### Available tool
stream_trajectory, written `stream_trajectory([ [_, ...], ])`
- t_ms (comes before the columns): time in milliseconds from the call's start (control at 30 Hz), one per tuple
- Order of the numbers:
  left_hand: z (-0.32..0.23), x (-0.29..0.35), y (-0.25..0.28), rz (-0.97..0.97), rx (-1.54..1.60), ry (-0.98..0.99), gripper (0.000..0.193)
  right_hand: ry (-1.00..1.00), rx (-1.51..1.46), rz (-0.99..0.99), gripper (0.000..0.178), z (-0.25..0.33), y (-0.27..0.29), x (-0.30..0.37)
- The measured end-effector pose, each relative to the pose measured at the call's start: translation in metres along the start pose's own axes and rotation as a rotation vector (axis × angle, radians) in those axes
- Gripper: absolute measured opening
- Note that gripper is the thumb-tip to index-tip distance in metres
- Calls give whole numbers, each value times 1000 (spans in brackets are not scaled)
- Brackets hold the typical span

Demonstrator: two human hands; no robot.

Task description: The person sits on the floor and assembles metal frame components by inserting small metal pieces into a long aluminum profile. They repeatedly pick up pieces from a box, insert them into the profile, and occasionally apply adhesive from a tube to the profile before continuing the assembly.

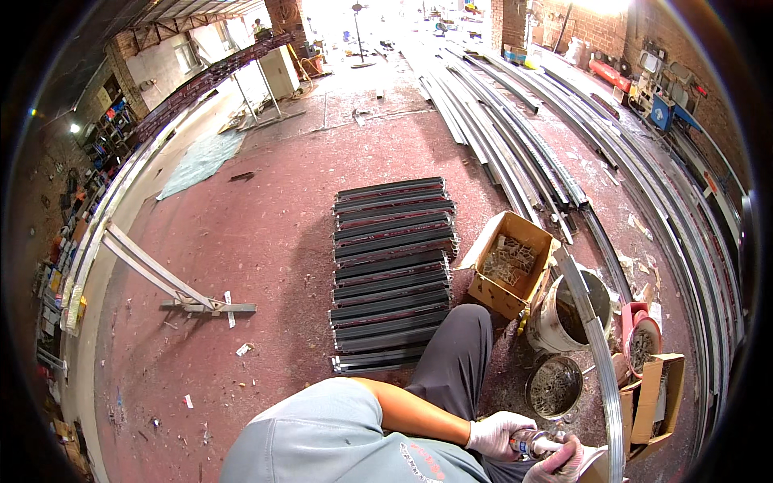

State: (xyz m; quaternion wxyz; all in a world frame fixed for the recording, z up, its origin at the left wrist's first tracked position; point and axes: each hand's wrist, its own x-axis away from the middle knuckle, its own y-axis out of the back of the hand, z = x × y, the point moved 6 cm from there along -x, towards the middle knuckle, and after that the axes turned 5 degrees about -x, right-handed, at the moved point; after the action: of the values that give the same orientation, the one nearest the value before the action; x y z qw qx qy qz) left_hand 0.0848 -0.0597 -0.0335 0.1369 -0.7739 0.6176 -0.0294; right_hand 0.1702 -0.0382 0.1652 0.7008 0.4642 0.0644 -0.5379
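My left hand [498, 435], in a white glove, is closed around a short silver cylindrical piece [527, 442] whose exact kind I cannot make out. Close beside it, my gloved right hand [557, 464] has its fingers bent in at the other end of that piece. Both hands are low in the head view, over my lap. A long ribbed metal profile [597, 346] rises just right of my right hand; whether the hand touches it is not clear. Ahead of my knee, several dark metal profiles [392, 266] lie side by side in a stack on the floor.
To the right stand a cardboard box [493, 299] of small metal parts, a white bucket [555, 318], a round tin [554, 386] of parts, a red container [642, 338] and another carton [659, 402]. Long metal bars [515, 137] cover the floor beyond. A metal stand [193, 302] is at left.
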Motion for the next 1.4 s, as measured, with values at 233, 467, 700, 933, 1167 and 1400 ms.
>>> stream_trajectory([
  [233,-57,3,18,-5,-473,-297,11,-326,-393,-29,31,-54,-20,20],
  [467,-33,-10,21,184,-255,97,38,-374,-915,411,28,-58,-25,-3],
  [700,-35,-7,12,351,23,249,40,-124,-600,392,26,-44,-9,-15],
  [933,-37,-7,11,457,-2,259,30,223,-323,468,27,-31,1,-29],
  [1167,-30,-6,11,520,-33,227,38,467,-146,456,44,-21,0,-27],
  [1400,-34,-5,9,515,11,225,30,589,-143,506,51,-22,1,-27],
])
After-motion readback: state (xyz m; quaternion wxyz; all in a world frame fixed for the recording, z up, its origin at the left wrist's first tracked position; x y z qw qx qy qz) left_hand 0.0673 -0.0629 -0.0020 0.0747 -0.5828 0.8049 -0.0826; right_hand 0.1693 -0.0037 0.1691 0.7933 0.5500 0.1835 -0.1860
